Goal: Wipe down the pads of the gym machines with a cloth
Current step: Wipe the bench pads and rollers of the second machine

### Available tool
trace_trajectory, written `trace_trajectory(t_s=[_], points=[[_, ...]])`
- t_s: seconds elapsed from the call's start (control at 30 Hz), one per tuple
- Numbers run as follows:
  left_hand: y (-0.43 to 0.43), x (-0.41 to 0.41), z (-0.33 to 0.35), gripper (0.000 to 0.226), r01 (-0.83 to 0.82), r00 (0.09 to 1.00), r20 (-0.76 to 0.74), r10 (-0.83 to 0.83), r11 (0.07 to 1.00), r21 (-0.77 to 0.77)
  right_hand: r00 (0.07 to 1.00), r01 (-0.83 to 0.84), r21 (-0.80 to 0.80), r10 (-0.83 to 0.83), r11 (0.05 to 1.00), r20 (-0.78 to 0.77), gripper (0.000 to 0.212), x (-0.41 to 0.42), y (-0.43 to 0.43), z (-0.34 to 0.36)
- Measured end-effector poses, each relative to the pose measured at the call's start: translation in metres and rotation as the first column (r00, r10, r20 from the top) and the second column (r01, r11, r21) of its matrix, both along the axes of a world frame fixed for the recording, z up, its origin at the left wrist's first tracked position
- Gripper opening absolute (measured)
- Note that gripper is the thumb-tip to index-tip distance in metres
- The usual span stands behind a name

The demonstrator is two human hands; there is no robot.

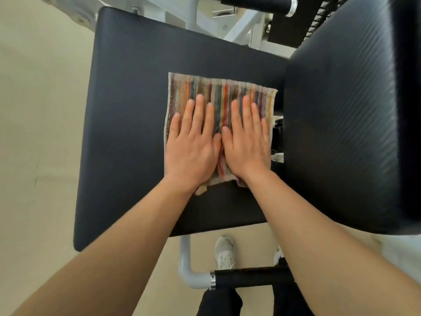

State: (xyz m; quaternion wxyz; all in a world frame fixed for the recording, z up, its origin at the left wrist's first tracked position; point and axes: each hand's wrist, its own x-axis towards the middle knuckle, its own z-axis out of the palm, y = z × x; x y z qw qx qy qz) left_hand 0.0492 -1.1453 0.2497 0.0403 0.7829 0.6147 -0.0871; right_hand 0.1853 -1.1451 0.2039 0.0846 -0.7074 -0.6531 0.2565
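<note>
Centrally in the frame, a multicoloured striped woven cloth lies spread flat on the large black rectangular vinyl seat pad, near that pad's right edge. The left hand and right hand press down on the cloth side by side, palms flat, fingers straight and slightly spread, thumbs almost touching. A second black textured vinyl pad fills the right of the frame, and a grey tube with a black foam grip crosses the lower centre above a white shoe.
</note>
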Motion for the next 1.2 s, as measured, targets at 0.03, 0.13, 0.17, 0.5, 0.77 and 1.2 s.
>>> trace_trajectory(t_s=[0.03, 0.13, 0.17, 0.5, 0.77, 1.2], points=[[0.016, 0.008, -0.002, 0.064, -0.022, 1.000, 0.005, 0.022, 1.000, 0.012, 1.000, 0.018, -0.001, -0.018, 1.000, -0.003, 0.062, 0.003, 0.011, -0.001], [0.011, 0.009, -0.003, 0.064, 0.004, 1.000, -0.013, -0.004, 1.000, 0.003, 0.998, 0.064, 0.023, -0.064, 0.998, -0.001, 0.064, -0.002, -0.003, -0.003], [-0.008, 0.001, 0.000, 0.064, 0.044, 0.999, -0.028, -0.045, 0.999, -0.020, 0.997, 0.072, 0.024, -0.072, 0.997, 0.010, 0.065, -0.006, -0.024, -0.001], [-0.104, -0.021, 0.006, 0.065, 0.165, 0.979, -0.098, -0.177, 0.979, -0.122, 1.000, 0.014, -0.074, -0.013, 0.997, 0.013, 0.068, -0.019, -0.134, 0.007], [0.020, 0.027, -0.017, 0.060, 0.001, 1.000, -0.020, 0.001, 0.997, 0.080, 0.997, 0.071, -0.044, -0.070, 0.997, 0.027, 0.067, 0.010, 0.025, 0.002], [0.126, 0.014, -0.010, 0.057, -0.333, 0.943, 0.067, 0.326, 0.917, 0.220, 0.945, -0.326, -0.051, 0.327, 0.944, 0.002, 0.070, 0.003, 0.184, 0.033]])
